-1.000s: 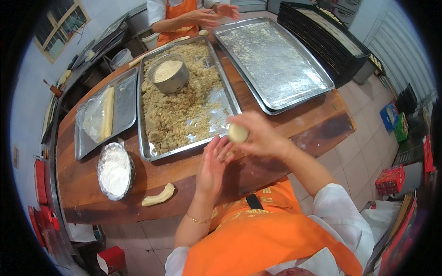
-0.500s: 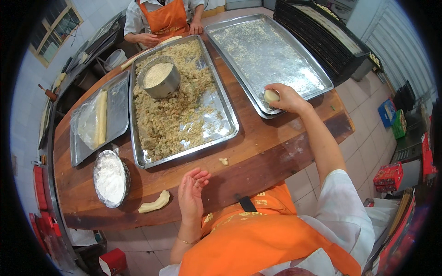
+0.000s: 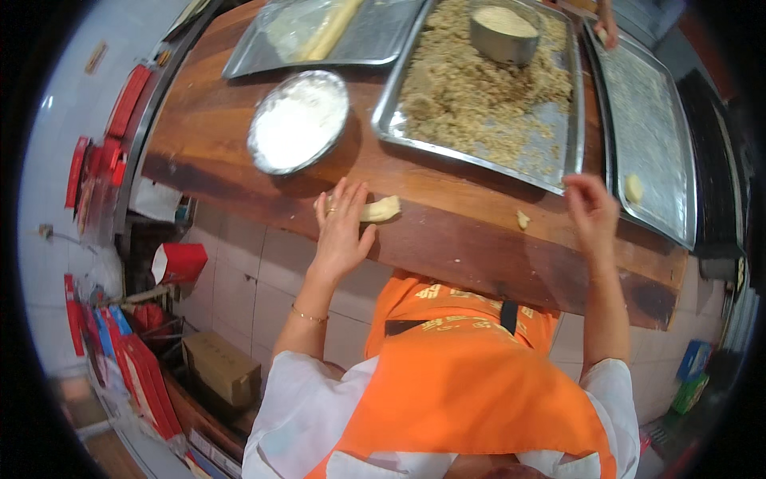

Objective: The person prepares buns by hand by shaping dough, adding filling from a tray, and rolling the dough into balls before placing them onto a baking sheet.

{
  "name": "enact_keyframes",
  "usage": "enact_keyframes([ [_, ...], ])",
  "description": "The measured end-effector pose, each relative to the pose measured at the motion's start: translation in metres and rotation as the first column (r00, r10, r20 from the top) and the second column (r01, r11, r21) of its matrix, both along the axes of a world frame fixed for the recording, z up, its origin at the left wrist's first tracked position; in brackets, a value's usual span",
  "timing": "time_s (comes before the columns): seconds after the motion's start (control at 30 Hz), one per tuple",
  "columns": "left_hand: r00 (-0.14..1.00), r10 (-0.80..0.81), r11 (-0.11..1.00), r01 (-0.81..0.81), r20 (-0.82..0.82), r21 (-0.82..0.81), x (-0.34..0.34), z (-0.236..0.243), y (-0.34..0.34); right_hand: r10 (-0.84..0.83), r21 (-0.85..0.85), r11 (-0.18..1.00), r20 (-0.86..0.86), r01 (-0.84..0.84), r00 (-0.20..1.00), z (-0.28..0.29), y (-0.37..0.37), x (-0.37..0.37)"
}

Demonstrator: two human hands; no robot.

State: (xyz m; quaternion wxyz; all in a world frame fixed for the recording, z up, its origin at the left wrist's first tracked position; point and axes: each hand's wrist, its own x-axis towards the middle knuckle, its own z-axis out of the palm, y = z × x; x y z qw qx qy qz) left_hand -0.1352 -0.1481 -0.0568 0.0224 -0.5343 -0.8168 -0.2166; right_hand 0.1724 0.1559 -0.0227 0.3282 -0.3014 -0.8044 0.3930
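Note:
My left hand [image 3: 343, 227] lies over a short strip of pale dough [image 3: 381, 209] at the table's front edge. Its fingers are stretched out and hide part of the strip. Above the table, between two metal trays, hangs my right hand [image 3: 592, 214], its fingers loosely bent and nothing visible in them. A round piece of dough [image 3: 633, 188] rests in the flat metal tray [image 3: 666, 148] on the right. Left of my right hand lies a small dough scrap [image 3: 523, 219].
A bowl of white flour [image 3: 299, 121] stands behind my left hand. Crumbly filling fills much of the middle tray [image 3: 471, 158], with a metal pot [image 3: 504, 44] on it. A dough roll [image 3: 331, 32] lies in the left tray [image 3: 375, 49]. Another person's hand [image 3: 608, 32] is at the far right.
My right hand has let go of the round dough in the right tray and drawn back. My left hand has moved left onto the dough strip. The view has swung left and down.

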Motion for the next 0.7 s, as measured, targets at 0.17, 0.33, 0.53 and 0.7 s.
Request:
enact_keyframes([
  [0.17,0.998,-0.036,0.981,0.044,0.044,-0.189,-0.020,-0.002,-0.017,0.391,0.054,0.914,0.148,-0.403,0.908,-0.007,-0.079,-0.095],
  [0.33,0.973,-0.224,0.974,0.221,0.063,0.055,0.008,-0.009,0.010,0.531,0.200,0.802,0.191,-0.563,0.825,-0.005,-0.112,-0.153],
  [0.53,0.951,-0.305,0.946,0.297,0.044,0.131,0.035,-0.022,0.034,0.654,-0.234,0.729,0.514,-0.643,0.555,0.002,-0.099,-0.157],
  [0.7,0.946,-0.314,0.944,0.320,-0.082,0.075,0.046,-0.027,0.045,0.529,-0.116,0.788,0.632,-0.605,0.567,-0.003,-0.105,-0.151],
])
